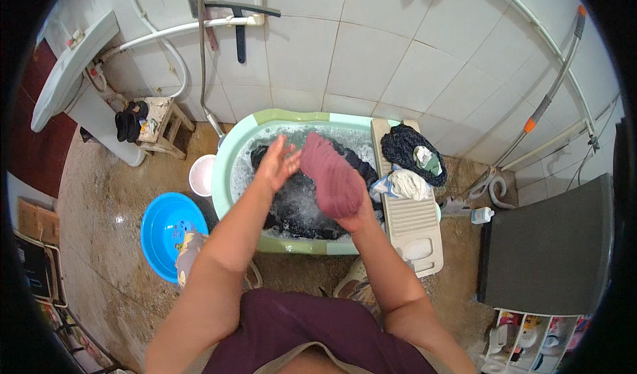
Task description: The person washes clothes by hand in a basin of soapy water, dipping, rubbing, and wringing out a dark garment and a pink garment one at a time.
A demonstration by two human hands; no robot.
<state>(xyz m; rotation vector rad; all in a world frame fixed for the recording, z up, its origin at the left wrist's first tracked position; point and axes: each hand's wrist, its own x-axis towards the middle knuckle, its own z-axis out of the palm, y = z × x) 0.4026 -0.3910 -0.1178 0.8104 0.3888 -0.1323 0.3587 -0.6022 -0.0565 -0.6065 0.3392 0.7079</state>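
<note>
My right hand (359, 216) holds up a wet dusty-pink cloth (328, 175) over the right part of a mint-green tub (225, 168). It may be a sock or another small garment; the fabric hides most of that hand's fingers. Just left of the cloth, my left hand (277, 165) is open, its fingers spread and nothing in them. Below both hands, dark clothes (298, 201) soak in sudsy water. Across the tub's right end lies a beige washboard (413, 224), bearing a bunched dark garment (408, 149) and some white cloth (408, 185).
A blue basin (154, 234) and a small pink bucket (201, 175) stand on the wet floor to the left. Behind them is a stool (169, 132) with dark shoes. On the right are a white bottle (482, 215) and a grey cabinet (547, 248). A tiled wall (365, 55) rises behind the tub.
</note>
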